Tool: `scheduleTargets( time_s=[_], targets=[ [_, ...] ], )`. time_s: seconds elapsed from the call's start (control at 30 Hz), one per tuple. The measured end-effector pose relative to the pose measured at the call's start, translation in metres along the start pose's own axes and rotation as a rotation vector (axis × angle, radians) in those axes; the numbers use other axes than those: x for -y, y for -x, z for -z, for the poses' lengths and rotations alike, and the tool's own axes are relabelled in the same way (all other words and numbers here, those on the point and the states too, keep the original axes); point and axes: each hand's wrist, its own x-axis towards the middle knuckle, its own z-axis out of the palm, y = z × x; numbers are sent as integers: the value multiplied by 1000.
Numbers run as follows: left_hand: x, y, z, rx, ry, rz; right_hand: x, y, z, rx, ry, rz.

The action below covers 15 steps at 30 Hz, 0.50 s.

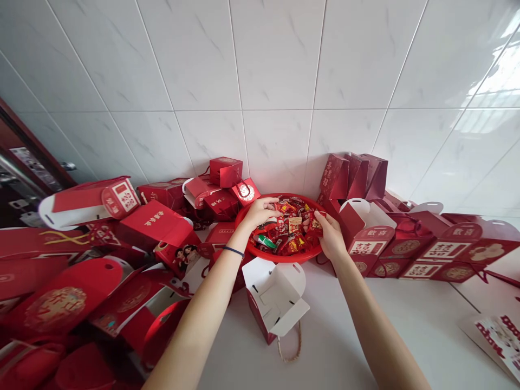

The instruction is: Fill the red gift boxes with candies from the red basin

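Observation:
A round red tray (244, 215) heaped with wrapped candies (290, 235) sits against the tiled wall. My left hand (260, 211) reaches into its left side, fingers curled down onto the sweets. My right hand (330, 234) is at the tray's right side, its fingers pinched on a red candy wrapper (316, 225). Just in front of the tray stands an open red gift box (276, 300) with white flaps and a rope handle. A dark band circles my left wrist.
Folded and flat red gift boxes (101, 271) pile up on the left. More assembled red boxes (426, 244) line the wall on the right. A printed flat card (498, 336) lies at the far right on the white surface (406, 325).

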Motion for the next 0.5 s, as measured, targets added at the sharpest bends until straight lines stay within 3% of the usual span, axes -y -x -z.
scheduleTargets(
  time_s=[0.27,0.5],
  targets=[
    [-17,26,-1,25,107,-166,1,0,1,12,-9,2],
    [-7,39,-12,107,83,-176,4,4,-1,71,35,-12]
  ],
)
